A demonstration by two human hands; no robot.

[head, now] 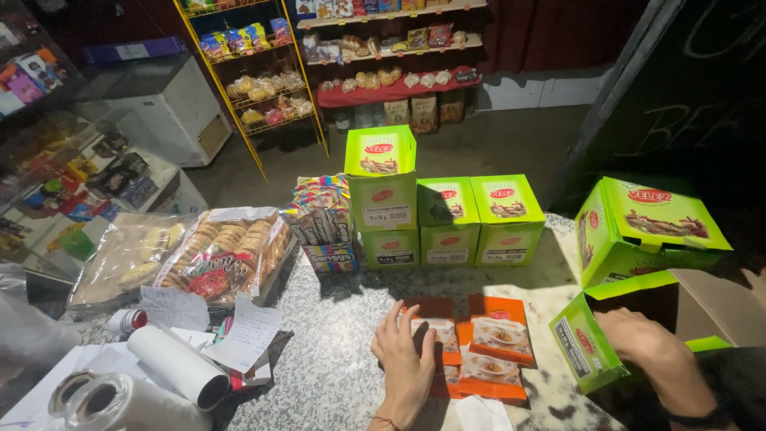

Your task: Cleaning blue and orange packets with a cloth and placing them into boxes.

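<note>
Looking down from the head view, the left hand (405, 363) lies flat on the speckled counter (335, 319), fingers together and extended, their tips resting on the near-left edge of a group of orange packets (471, 343). The packets lie flat and overlapping, immediately to the right of those fingers, with their long axes running roughly away from the person. The right hand (642, 339) sits well to the right, inside the open green carton (590, 343); its fingers curl down into the opening, and whether they clamp on anything cannot be told. The carton lies just beside the packets on their right, its mouth tilted toward the person, a flap folded out. The left hand is therefore the nearer one to the packets. Behind, a row of closed green boxes (471, 219) stands upright; a tray of wrapped biscuits (227, 251) rests at far left.
</note>
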